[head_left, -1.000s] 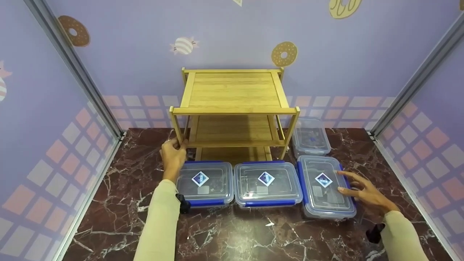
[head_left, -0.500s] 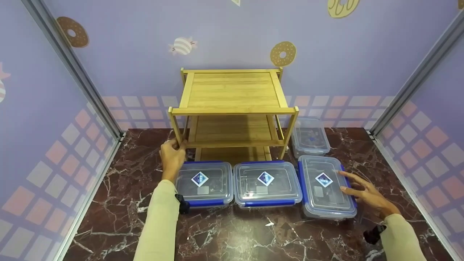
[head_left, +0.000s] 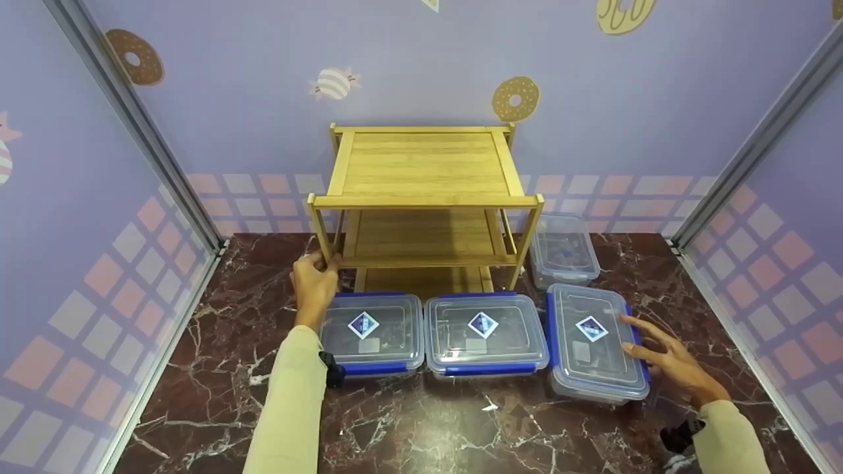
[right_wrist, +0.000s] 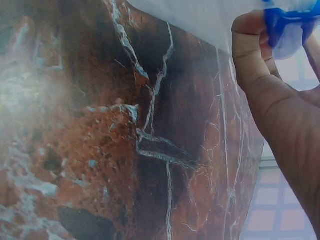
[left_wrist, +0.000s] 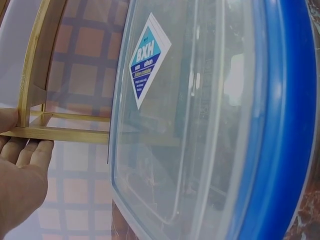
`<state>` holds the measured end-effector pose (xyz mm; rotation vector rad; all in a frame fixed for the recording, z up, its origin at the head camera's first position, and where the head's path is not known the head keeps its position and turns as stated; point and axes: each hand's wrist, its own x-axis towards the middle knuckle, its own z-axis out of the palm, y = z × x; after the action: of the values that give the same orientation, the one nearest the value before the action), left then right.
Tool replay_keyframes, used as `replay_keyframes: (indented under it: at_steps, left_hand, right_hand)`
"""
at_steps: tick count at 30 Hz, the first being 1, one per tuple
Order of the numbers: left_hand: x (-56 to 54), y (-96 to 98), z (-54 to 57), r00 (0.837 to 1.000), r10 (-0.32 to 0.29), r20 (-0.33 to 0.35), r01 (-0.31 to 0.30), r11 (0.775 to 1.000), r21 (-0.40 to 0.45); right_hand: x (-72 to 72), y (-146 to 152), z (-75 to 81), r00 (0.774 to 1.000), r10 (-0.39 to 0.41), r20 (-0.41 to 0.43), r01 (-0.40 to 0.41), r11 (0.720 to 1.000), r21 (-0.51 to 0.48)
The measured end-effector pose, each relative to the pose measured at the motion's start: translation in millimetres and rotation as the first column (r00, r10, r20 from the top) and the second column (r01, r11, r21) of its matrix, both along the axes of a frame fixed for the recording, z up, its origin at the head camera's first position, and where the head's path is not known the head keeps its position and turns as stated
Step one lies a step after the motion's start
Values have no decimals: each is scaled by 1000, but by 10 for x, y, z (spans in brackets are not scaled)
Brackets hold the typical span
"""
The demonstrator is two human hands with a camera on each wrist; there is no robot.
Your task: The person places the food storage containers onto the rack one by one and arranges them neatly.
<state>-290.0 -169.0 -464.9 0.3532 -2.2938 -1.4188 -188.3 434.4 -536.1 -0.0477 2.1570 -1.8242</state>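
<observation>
My left hand [head_left: 315, 280] grips the left front post of a three-tier wooden rack [head_left: 425, 164]. In the left wrist view its thumb [left_wrist: 7, 119] is in front of the post and its fingers are under the middle-shelf rail. My right hand [head_left: 672, 359] holds the right edge of a clear food container [head_left: 589, 355] with blue clips, the rightmost in the front row. The right wrist view shows bent digits around a blue clip [right_wrist: 285, 20]. That container stands lengthwise, slightly turned, its lid on with a diamond label.
Two similar containers, a left one [head_left: 388, 336] and a middle one [head_left: 487, 342], lie crosswise before the rack. Another clear container [head_left: 563, 247] stands behind the held one, close to the rack's right side. Patterned walls enclose the marbled surface [head_left: 421, 428].
The rightmost container has shifted slightly right and toward me, along with my right hand, widening its gap to the middle container. My left hand stays on the rack.
</observation>
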Motion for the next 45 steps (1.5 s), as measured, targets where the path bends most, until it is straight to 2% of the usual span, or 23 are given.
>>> replay_keyframes:
  at_steps: [7, 11, 13, 16, 18, 21, 25, 34, 40, 45]
  left_hand:
    - [13, -8, -1, 1000, 0, 2, 0, 1000, 7]
    - [8, -2, 4, 1000, 3, -1, -3, 1000, -2]
    - [2, -1, 8, 1000, -1, -5, 1, 1000, -1]
    - [-5, -4, 14, 1000, -11, -12, 11, 1000, 11]
    - [-4, -3, 23, 1000, -14, -17, 14, 1000, 23]
    - [-2, -3, 29, 1000, -10, -12, 10, 1000, 28]
    - [1, -4, 29, 1000, -10, -8, 10, 999, 31]
    - [-4, 11, 6, 1000, -1, -5, 1, 1000, 0]
    - [4, 10, 5, 1000, 10, 17, -10, 1000, 7]
    - [9, 4, 14, 1000, 0, 1, 0, 1000, -6]
  right_hand:
    - [87, -18, 31, 999, 2, 41, 2, 994, -105]
    - [127, -20, 50, 999, -23, 43, 28, 993, -114]
    - [144, -17, 63, 999, -32, 5, 32, 997, -66]
    - [168, -14, 80, 999, -38, -23, 37, 998, -56]
    - [183, -15, 92, 999, -40, -27, 37, 996, -75]
    - [206, -18, 105, 998, -57, 21, 60, 986, -154]
    - [239, -20, 144, 997, -68, 30, 73, 979, -188]
    - [331, -128, 289, 994, -100, -53, 88, 977, -195]
    - [374, -297, 402, 981, -128, -147, 106, 984, -144]
    - [400, -444, 495, 973, -121, -199, 97, 988, -122]
